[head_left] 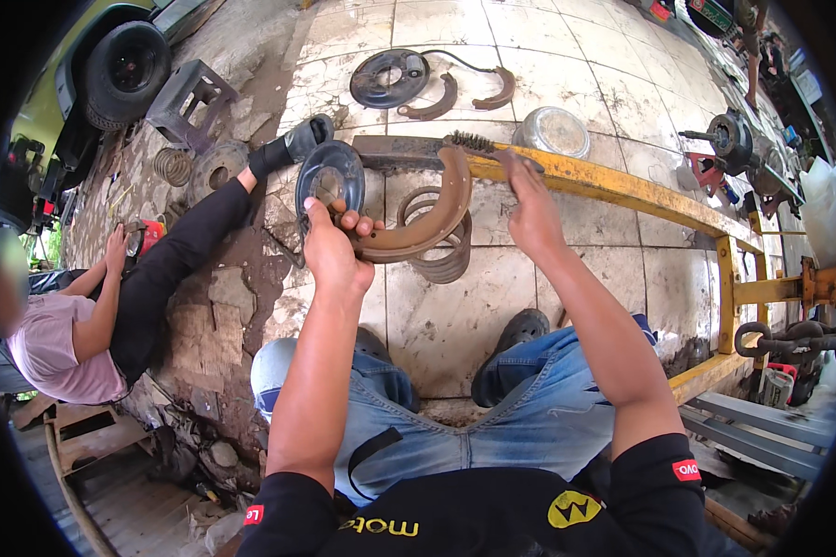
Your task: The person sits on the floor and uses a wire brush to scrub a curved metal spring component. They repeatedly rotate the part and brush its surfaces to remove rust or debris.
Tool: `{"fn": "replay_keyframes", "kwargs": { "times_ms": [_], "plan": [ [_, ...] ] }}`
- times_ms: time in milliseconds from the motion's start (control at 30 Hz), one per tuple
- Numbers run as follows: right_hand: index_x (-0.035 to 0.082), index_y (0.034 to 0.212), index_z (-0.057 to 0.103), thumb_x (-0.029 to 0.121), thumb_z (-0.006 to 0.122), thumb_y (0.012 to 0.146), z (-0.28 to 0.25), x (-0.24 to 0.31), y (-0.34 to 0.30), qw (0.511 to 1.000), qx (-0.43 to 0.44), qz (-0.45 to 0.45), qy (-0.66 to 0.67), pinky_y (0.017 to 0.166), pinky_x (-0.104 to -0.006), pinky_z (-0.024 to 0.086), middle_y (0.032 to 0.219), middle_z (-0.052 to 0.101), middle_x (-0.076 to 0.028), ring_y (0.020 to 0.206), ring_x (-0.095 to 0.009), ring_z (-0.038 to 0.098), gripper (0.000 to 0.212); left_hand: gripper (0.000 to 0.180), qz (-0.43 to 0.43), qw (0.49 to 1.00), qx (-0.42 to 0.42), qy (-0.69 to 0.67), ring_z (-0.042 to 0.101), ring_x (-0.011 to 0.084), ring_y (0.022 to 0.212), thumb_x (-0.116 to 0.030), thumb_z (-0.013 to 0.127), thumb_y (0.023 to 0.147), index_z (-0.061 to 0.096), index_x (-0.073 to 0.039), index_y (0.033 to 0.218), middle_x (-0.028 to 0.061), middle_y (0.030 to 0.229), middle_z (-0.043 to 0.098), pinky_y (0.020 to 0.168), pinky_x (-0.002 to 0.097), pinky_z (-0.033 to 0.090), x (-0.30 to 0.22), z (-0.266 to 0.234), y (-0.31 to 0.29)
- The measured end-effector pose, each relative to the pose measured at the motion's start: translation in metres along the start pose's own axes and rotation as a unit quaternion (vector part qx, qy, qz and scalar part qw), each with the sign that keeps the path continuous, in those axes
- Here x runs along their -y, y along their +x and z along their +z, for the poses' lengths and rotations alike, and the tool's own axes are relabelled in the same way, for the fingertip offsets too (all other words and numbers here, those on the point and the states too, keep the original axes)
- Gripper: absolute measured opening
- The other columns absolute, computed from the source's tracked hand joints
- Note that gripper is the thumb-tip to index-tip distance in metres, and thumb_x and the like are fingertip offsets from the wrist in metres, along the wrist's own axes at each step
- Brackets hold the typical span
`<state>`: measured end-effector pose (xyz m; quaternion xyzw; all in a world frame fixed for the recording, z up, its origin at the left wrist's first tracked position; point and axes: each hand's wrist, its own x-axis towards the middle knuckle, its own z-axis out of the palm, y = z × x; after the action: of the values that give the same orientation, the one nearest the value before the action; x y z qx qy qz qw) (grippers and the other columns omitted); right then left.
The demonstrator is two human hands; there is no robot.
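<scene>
Bright, diffuse light nearly washes out the far tiled floor, while the lower left lies dimmer, the yellow frame bows with fisheye distortion, and details soften toward the black circular rim.

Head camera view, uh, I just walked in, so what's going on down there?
The person's left hand grips a curved brown brake shoe, while the right hand holds a wire brush at its far end; whether the bristles touch is hard to tell. A coil spring is on the tiled floor below the shoe. Farther off lies a round black plate.
</scene>
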<state>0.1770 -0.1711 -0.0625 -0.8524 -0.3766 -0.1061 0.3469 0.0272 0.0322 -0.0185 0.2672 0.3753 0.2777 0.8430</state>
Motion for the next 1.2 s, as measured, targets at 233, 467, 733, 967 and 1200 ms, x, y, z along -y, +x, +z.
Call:
{"fn": "replay_keyframes", "kwargs": {
  "times_ms": [233, 467, 733, 967, 1200],
  "plan": [
    [0.009, 0.136, 0.050, -0.011, 0.045, 0.079, 0.025, 0.027, -0.020, 0.976, 0.054, -0.210, -0.027, 0.109, -0.0466, 0.040, 0.137, 0.056, -0.012, 0.131, -0.030, 0.049, 0.060, 0.042, 0.001, 1.000, -0.007, -0.015, 0.042, 0.0158, 0.061, -0.046, 0.030, 0.106, 0.046, -0.010, 0.091, -0.0012, 0.068, 0.040, 0.073, 0.0426, 0.048, 0.004, 0.001, 0.001],
    [0.012, 0.141, 0.047, -0.008, 0.043, 0.083, 0.012, 0.062, -0.021, 0.980, 0.112, -0.162, -0.036, 0.114, -0.0555, 0.026, 0.149, 0.044, -0.008, 0.141, -0.027, 0.037, 0.062, 0.042, -0.005, 0.998, -0.027, -0.048, 0.042, 0.0166, 0.060, -0.046, 0.029, 0.106, 0.045, -0.010, 0.090, -0.0003, 0.067, 0.040, 0.073, 0.0432, 0.050, 0.007, 0.003, 0.000],
    [0.014, 0.143, 0.044, -0.001, 0.053, 0.084, 0.011, 0.060, -0.014, 0.987, 0.090, -0.110, -0.081, 0.115, -0.0598, 0.020, 0.152, 0.042, -0.006, 0.143, -0.023, 0.035, 0.062, 0.042, 0.021, 0.997, -0.042, -0.064, 0.046, 0.0197, 0.061, -0.046, 0.029, 0.106, 0.043, -0.009, 0.091, 0.0026, 0.070, 0.043, 0.075, 0.0463, 0.052, 0.015, 0.002, 0.004],
    [0.011, 0.147, 0.038, -0.008, 0.046, 0.081, 0.022, 0.032, -0.012, 0.984, 0.118, -0.035, -0.128, 0.115, -0.0599, 0.024, 0.152, 0.040, -0.009, 0.143, -0.027, 0.035, 0.070, 0.042, 0.021, 0.995, -0.077, -0.059, 0.051, 0.0226, 0.065, -0.045, 0.030, 0.106, 0.044, -0.009, 0.091, 0.0045, 0.072, 0.047, 0.079, 0.0504, 0.053, 0.015, 0.006, 0.001],
    [0.008, 0.145, 0.042, -0.009, 0.044, 0.081, 0.028, 0.051, -0.015, 0.980, 0.146, -0.073, -0.116, 0.114, -0.0582, 0.026, 0.151, 0.042, -0.011, 0.141, -0.026, 0.038, 0.066, 0.039, 0.029, 0.995, -0.066, -0.070, 0.058, 0.0259, 0.067, -0.044, 0.032, 0.105, 0.045, -0.009, 0.095, 0.0052, 0.071, 0.048, 0.071, 0.0468, 0.053, 0.015, 0.008, -0.003]
  ]
}}
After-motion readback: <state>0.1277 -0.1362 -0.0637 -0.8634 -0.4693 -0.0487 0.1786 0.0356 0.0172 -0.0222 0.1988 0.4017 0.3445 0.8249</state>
